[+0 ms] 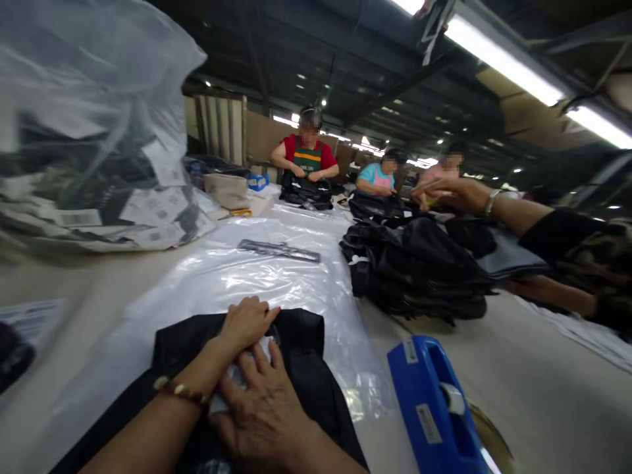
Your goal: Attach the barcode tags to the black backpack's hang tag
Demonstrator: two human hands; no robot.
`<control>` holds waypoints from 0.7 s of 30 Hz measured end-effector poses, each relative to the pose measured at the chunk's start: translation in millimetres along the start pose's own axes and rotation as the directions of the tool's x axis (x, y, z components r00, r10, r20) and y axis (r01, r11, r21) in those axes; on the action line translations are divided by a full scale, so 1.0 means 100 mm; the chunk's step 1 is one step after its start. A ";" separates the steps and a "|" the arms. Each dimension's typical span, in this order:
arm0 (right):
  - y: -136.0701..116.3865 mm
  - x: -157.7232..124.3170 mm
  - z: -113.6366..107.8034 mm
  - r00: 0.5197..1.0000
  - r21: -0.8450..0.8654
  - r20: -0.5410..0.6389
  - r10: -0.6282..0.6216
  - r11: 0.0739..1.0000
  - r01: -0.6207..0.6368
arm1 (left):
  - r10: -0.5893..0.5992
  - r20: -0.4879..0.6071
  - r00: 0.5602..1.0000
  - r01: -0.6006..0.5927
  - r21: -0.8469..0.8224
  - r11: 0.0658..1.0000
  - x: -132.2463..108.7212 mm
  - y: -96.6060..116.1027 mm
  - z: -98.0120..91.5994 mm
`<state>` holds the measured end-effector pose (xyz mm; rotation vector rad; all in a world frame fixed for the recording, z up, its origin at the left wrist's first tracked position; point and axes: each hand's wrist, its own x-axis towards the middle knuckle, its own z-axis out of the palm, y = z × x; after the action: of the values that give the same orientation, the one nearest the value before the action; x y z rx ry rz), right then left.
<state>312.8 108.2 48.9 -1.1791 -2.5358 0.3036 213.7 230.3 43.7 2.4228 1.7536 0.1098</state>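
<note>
A black garment (306, 368) lies spread at the near edge of the table, partly over clear plastic sheets (222, 276). My left hand (248, 322), with a beaded bracelet at its wrist, rests on the garment's upper part, fingers extended to the right. Just below it, my right hand (266, 401) lies flat with fingers spread, over a small whitish, shiny piece (232, 382) on the garment. The hands nearly touch, and what lies under the palms is hidden.
A blue tape dispenser (429, 408) stands at the right. Behind it is a pile of black garments (415, 263), touched by another person's hands. A large clear bag of tags (99, 164) fills the left. Several people work farther back.
</note>
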 end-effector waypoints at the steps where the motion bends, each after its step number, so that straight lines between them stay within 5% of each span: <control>1: 0.01 0.01 -0.01 1.000 -0.004 -0.003 -0.005 1.000 0.005 | 0.011 0.006 1.000 -0.011 -0.004 1.000 0.01 -0.01 0.00; 6: 0.05 0.04 -0.25 0.999 0.070 0.029 -0.044 0.997 0.042 | -0.024 -0.009 1.000 0.024 -0.007 1.000 0.03 -0.05 0.04; 9: 0.01 -0.16 -0.71 0.998 0.127 0.013 0.057 0.990 -0.058 | -0.035 -0.044 0.998 0.035 0.002 0.999 0.02 -0.03 0.05; 11: 0.02 -0.48 -1.07 0.978 0.106 -0.151 0.140 0.986 -0.125 | -0.027 -0.055 0.998 0.028 0.021 0.999 0.01 -0.02 0.06; 14: 0.22 -1.22 -1.42 0.823 0.058 -0.418 0.386 0.915 -0.400 | -0.003 -0.086 0.996 0.008 0.059 0.998 0.00 0.00 0.05; 17: 0.71 -2.16 -1.40 0.607 -0.041 -0.562 0.562 0.714 -0.698 | -0.001 -0.150 0.989 0.011 0.068 0.998 -0.03 0.02 0.02; 19: 1.09 -2.75 -1.22 0.618 -0.222 -0.605 0.501 0.640 -0.736 | -0.009 -0.198 0.980 0.024 0.073 0.997 -0.06 0.03 0.00; 21: 1.43 -3.22 -0.99 0.768 -0.389 -0.459 0.446 0.676 -0.625 | -0.017 -0.244 0.970 0.037 0.079 0.996 -0.07 0.04 0.00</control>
<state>645.4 -43.8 28.6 -2.0063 -1.9514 -0.4735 215.5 222.1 44.5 2.5353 1.9261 0.3526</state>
